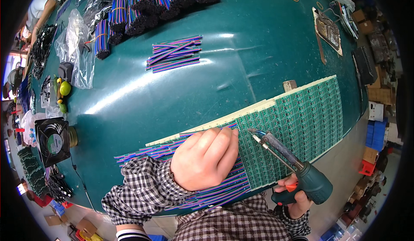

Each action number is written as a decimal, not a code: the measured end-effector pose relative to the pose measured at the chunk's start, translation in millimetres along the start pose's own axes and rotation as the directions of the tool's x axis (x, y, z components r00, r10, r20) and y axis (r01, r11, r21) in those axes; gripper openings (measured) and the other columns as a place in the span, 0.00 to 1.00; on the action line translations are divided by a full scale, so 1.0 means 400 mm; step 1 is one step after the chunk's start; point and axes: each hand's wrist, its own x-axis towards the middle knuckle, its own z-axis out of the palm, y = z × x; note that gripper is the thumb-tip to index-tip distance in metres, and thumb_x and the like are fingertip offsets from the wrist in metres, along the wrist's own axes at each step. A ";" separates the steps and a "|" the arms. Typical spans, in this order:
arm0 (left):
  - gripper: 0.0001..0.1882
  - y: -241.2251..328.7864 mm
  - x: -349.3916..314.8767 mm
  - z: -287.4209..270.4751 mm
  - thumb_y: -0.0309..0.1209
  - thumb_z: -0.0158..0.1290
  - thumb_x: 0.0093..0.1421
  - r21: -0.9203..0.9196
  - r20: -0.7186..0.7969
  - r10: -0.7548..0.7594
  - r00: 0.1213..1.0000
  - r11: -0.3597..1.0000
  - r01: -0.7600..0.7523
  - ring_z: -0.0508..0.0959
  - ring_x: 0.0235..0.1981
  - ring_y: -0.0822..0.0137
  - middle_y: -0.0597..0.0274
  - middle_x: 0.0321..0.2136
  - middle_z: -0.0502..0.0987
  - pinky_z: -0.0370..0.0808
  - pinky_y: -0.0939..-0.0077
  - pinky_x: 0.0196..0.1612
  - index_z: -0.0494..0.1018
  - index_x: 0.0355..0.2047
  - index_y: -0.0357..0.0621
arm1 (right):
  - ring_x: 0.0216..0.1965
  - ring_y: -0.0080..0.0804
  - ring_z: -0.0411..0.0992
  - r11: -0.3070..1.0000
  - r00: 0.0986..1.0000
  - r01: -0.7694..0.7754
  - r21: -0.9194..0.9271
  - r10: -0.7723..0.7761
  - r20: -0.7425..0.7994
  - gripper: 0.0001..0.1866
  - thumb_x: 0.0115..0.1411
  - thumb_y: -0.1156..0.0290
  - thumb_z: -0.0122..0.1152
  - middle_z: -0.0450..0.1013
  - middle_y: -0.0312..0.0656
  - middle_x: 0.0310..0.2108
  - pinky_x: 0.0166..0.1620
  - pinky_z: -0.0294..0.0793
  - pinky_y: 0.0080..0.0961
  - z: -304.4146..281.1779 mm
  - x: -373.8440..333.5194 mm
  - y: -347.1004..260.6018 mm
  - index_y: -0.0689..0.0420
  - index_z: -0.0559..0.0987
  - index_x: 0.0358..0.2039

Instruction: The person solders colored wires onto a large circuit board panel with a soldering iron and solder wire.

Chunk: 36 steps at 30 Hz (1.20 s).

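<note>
My left hand (207,157) is closed, its fingers curled over blue, pink and black ribbon wires (224,191) at the left edge of a green circuit board panel (297,120). A wire runs to the pinched fingertips, though their exact grip is partly hidden. In my right hand (297,198) is a dark green soldering gun (315,182) with a red trigger. Its thin tip points up and left, over the panel close to my left fingertips. Many wires lie side by side along the panel's left edge. A pale strip (207,126) runs along the far side.
Beyond lie a loose pile of cut wires (174,53) and banded wire bundles (142,3). At the left stand a black fan (54,141) and a clear plastic bag (79,47). A stained metal plate (327,29) sits at the far right; a small block (290,85) touches the panel's far edge.
</note>
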 end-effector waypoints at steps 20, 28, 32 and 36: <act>0.18 0.003 -0.002 0.001 0.28 0.58 0.51 0.069 -0.002 0.030 1.000 0.997 -0.030 0.79 0.37 0.65 0.57 0.38 0.77 0.76 0.76 0.38 0.80 0.41 0.30 | 0.45 0.46 0.81 1.000 1.000 -0.012 -0.001 0.012 -0.006 0.33 0.59 0.52 0.73 0.79 0.58 0.47 0.48 0.84 0.42 -0.005 -0.006 0.004 0.70 0.77 0.51; 0.16 0.004 0.004 -0.004 0.27 0.59 0.54 0.052 0.015 0.030 0.999 0.998 -0.031 0.78 0.37 0.65 0.57 0.37 0.77 0.76 0.76 0.37 0.80 0.41 0.31 | 0.45 0.46 0.81 1.000 1.000 0.005 -0.009 -0.005 -0.020 0.33 0.59 0.51 0.73 0.79 0.59 0.46 0.47 0.84 0.41 0.001 -0.005 0.002 0.69 0.77 0.51; 0.15 0.004 0.002 -0.002 0.27 0.60 0.54 0.053 0.006 0.023 1.000 0.998 -0.024 0.78 0.36 0.65 0.58 0.37 0.77 0.75 0.76 0.37 0.80 0.41 0.31 | 0.46 0.46 0.81 1.000 1.000 0.006 -0.004 -0.006 -0.010 0.33 0.59 0.51 0.73 0.79 0.58 0.46 0.47 0.84 0.41 -0.005 -0.007 0.007 0.69 0.78 0.51; 0.15 0.006 0.004 -0.002 0.27 0.60 0.53 0.043 0.009 0.010 1.000 0.999 -0.010 0.78 0.36 0.66 0.59 0.37 0.77 0.75 0.76 0.36 0.80 0.41 0.32 | 0.48 0.47 0.80 1.000 1.000 0.000 0.006 0.000 -0.010 0.33 0.59 0.52 0.73 0.79 0.56 0.45 0.48 0.84 0.41 -0.002 -0.008 0.004 0.69 0.78 0.50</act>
